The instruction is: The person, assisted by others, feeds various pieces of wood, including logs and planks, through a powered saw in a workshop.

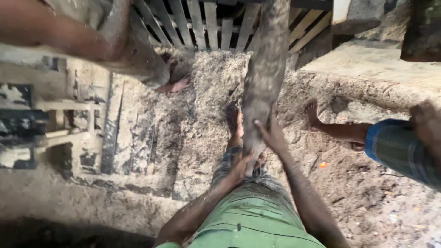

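At the 9 o'clock edge of my view I record a pale, weathered wooden frame of crossed bars [50,124] lying on the ground, partly dark-stained. At 11 o'clock a second person's bare arm [50,32] crosses the top corner, with a grey dusty log end [142,62] beside it, and a bare foot [177,82] shows just under that log. At 12 o'clock stands a slatted wooden pallet-like rack [216,23]. The ground in the centre is a bed of pale sawdust and wood shavings [202,115]. Moving to centre, my left hand [241,165] presses against the lower end of the long, grey, rough-barked wooden log [264,78], fingers wrapped on its left side; I read it as grasping. That log runs from just above my waist at 6 o'clock steeply up to 12 o'clock, its lower end between both hands, above my own bare foot [235,121]. My right hand [271,135] lies on the log's right side, fingers spread and flat against the bark, holding it. My green striped cloth garment [255,220] fills the 6 o'clock area. At 3 o'clock another person's bare foot [314,115] and leg stand on the dirt, with a blue checked cloth [399,149] at the edge.
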